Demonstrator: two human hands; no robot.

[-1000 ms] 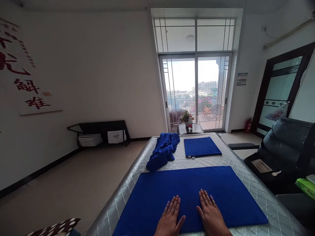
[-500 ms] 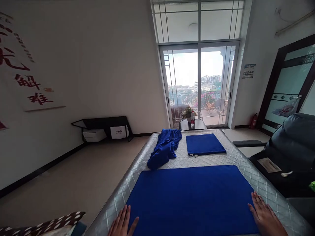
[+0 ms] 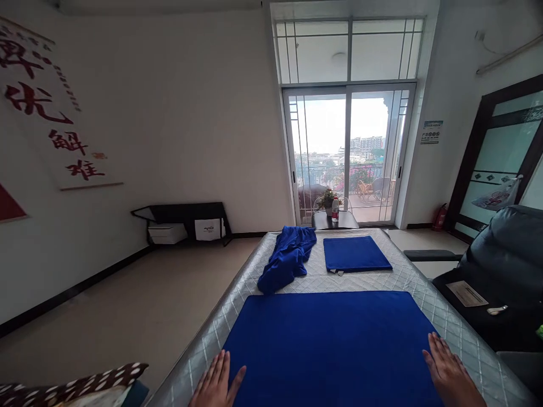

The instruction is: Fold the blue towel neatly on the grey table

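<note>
A blue cloth lies spread flat on the quilted silver-white mattress, its near edge cut off by the frame. On its left edge rests my left hand, open, fingers together and thumb apart. Across from it my right hand lies open on the right edge, palm down. Farther up the mattress, a crumpled blue cloth touches or nearly touches the spread cloth's far left corner. Beside that, to the right, sits a neatly folded blue cloth with small white tags on its near edge.
A small table with a potted plant and a bottle stands beyond the mattress. At right is a black armchair. A brown dotted pillow lies lower left. A low black rack stands along the wall.
The view has tilted up slightly and turned a little to the left. Both hands stay flat at the cloth's edges, with the right hand a little farther inward.
</note>
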